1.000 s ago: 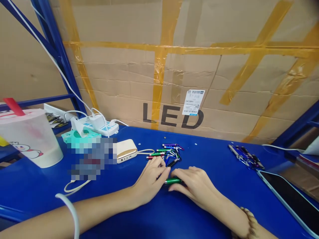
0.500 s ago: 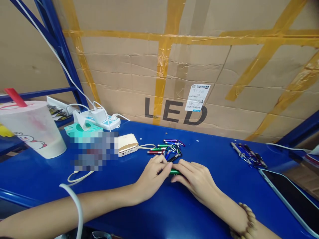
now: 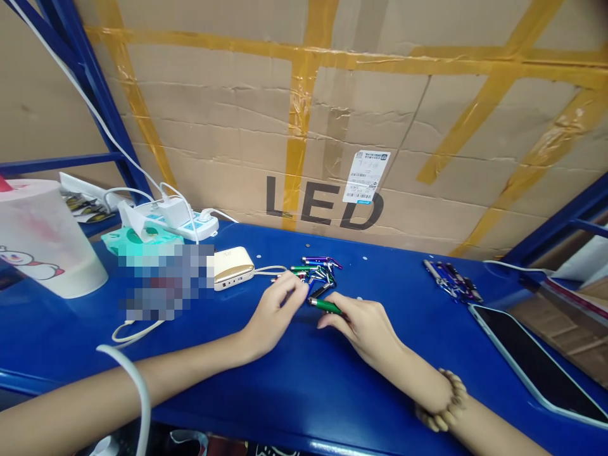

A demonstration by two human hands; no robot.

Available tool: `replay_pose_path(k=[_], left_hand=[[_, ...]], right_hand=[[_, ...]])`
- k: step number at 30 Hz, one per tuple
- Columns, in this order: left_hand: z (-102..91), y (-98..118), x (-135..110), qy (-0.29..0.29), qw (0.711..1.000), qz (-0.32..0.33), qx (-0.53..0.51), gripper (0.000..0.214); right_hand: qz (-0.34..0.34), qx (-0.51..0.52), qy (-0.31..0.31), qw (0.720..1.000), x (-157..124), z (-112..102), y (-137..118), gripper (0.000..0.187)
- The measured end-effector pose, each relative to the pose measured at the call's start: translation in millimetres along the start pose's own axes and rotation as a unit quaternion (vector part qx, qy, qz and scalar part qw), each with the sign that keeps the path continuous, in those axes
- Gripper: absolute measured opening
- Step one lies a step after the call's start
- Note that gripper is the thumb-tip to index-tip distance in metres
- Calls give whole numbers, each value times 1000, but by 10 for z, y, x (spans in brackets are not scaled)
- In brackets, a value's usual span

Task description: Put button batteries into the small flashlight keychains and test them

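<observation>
My right hand [image 3: 363, 324] pinches a small green pen-like stick [image 3: 325, 306] that lies slanted on the blue table [image 3: 332, 386]. My left hand [image 3: 275, 310] rests beside it with fingers curled, its fingertips reaching into a pile of several small coloured sticks [image 3: 317, 272]; whether it holds one I cannot make out. The two hands are a little apart. A white bangle is on my left forearm and a bead bracelet on my right wrist.
A gold power bank [image 3: 232, 267] with a cable lies left of the pile. A large drink cup [image 3: 45, 237] and a white power strip [image 3: 178, 221] stand at the left. Dark sticks [image 3: 451, 282] and a tablet [image 3: 532, 361] lie at the right. A taped cardboard box [image 3: 332, 126] forms the back.
My hands, joined on the green stick before, have parted. The right hand keeps the stick, now slanted, and the left has shifted toward the pile. The view has tilted slightly.
</observation>
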State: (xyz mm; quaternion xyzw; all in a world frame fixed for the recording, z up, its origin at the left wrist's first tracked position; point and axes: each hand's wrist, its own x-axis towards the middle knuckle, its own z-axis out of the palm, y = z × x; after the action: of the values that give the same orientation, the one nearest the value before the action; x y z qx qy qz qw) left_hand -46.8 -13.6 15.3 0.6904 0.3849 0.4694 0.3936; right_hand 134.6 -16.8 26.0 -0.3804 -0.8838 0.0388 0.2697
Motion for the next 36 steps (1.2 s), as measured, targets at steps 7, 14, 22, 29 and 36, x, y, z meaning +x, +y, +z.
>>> replay_pose_path(k=[7, 14, 22, 29, 36], left_hand=[[-75, -11, 45, -5, 979, 35, -199, 22], [-36, -2, -25, -49, 987, 30, -150, 26], [-46, -33, -15, -25, 993, 14, -113, 26], [-40, -48, -9, -21, 994, 5, -106, 28], [-43, -57, -9, -19, 995, 1, -96, 28]], right_hand=[[42, 5, -45, 998, 6, 29, 39, 30], [44, 30, -52, 997, 0, 55, 28, 27], [72, 38, -46, 996, -5, 67, 17, 41], [55, 53, -25, 997, -12, 80, 37, 47], [29, 61, -46, 997, -7, 67, 42, 39]])
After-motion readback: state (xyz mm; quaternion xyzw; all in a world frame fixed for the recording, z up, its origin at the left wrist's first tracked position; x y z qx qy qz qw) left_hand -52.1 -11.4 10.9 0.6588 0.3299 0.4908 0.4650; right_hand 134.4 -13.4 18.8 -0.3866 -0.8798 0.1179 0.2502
